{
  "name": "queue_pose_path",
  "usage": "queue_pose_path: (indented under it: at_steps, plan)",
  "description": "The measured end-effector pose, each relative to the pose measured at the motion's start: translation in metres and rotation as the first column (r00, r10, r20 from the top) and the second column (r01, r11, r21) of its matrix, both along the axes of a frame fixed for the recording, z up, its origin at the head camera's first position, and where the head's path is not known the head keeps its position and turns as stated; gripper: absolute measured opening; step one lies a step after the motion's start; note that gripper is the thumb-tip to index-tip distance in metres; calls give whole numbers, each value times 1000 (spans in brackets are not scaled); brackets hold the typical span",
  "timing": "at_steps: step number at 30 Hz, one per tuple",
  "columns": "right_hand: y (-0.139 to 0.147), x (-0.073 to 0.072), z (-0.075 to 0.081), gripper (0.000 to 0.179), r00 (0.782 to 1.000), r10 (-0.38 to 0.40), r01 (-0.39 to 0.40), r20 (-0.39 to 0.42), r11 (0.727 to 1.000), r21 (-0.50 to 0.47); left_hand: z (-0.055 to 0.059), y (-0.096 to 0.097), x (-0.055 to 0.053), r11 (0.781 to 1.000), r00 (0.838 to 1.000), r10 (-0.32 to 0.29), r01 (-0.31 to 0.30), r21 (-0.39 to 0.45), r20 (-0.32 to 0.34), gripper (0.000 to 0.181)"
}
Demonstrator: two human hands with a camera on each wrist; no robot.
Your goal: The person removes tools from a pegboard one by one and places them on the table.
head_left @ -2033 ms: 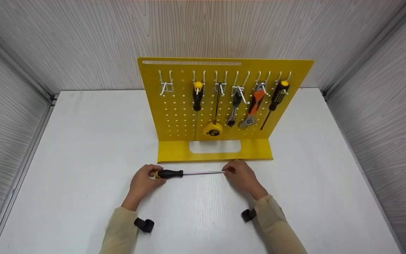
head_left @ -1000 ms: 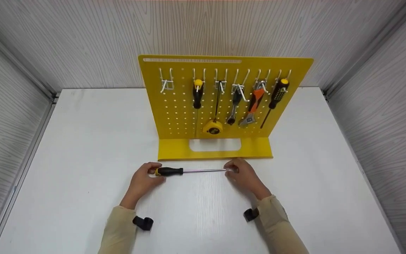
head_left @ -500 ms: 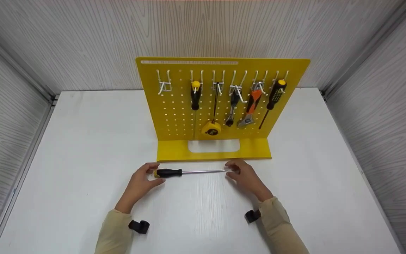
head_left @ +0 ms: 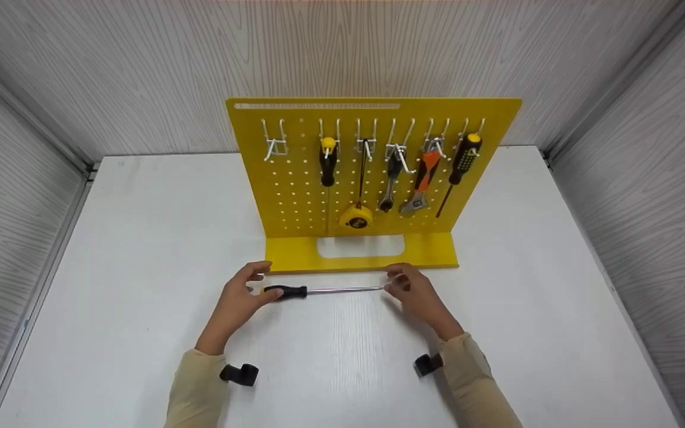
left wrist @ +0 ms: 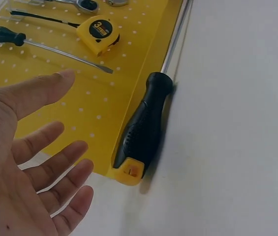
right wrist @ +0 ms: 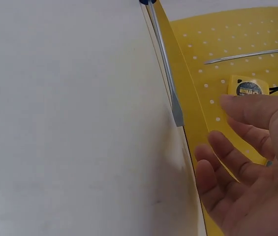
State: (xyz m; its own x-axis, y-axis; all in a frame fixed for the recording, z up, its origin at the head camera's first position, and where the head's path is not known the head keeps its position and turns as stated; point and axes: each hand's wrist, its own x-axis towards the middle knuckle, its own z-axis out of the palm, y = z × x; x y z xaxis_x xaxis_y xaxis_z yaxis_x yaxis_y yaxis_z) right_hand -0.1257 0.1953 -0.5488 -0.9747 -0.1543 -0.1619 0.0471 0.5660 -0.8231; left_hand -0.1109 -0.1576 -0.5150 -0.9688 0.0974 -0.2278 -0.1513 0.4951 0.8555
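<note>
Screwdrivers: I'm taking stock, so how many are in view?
3: one screwdriver between the left hand and right hand; a second screwdriver hanging on the pegboard, left of the tape measure; a third screwdriver hanging at its far right.

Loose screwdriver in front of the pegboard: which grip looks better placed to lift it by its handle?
Probably the left grip: it is open beside the screwdriver's handle; the right grip is by the blade tip.
</note>
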Motion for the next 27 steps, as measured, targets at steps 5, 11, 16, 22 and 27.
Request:
queue_pose_path:
  at_steps: [5,11,16,22,27]
  plan:
    - [-1,-3,5,40,999,-36,38,33,998,-48,8,2,-6,999,999,19,-17,42,-30,64]
    - [-4,-6,9,46,997,-49,55,66,994,-98,16,10,-15,996,995,65,-60,68,-69,61]
    - [-5,-7,12,52,999,-16,21,29,985,-174,23,17,-20,994,992,81,-73,83,-101,60]
    - [-9,-9,17,57,1000,-1,4,15,979,-202,28,24,-24,987,985,100,-80,137,-142,59]
    - [-10,-11,20,58,1000,10,-13,-14,976,-216,36,30,-31,977,977,132,-101,186,-167,59]
